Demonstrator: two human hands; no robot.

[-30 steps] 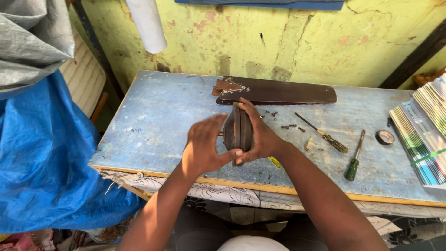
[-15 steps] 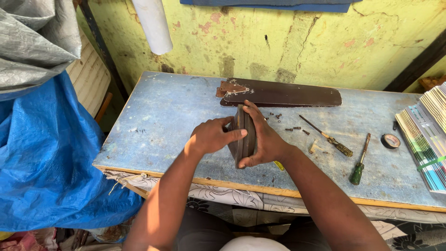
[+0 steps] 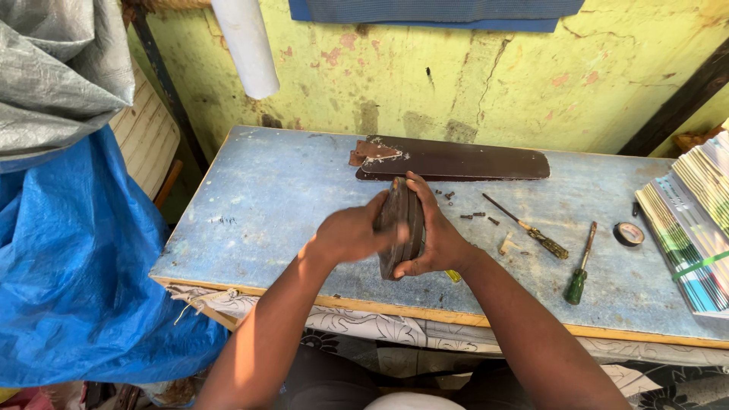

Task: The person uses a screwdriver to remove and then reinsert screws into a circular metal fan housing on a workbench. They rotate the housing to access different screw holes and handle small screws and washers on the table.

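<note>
A dark brown fan blade (image 3: 399,228) stands on its edge on the blue tabletop (image 3: 266,205), seen end-on. My right hand (image 3: 434,237) grips it from the right side, fingers over the top. My left hand (image 3: 351,234) presses against its left face, partly blurred. A second dark brown fan blade (image 3: 463,163) with a rusty metal bracket (image 3: 372,152) lies flat behind them near the wall.
Several small screws (image 3: 474,216), two screwdrivers (image 3: 531,231) (image 3: 581,266) and a roll of black tape (image 3: 628,234) lie right of my hands. A stack of striped sheets (image 3: 695,228) fills the right edge. Blue tarpaulin (image 3: 68,273) hangs at left.
The upright blade has come down from in front of me to rest on the tabletop. My left hand has shifted against its left face.
</note>
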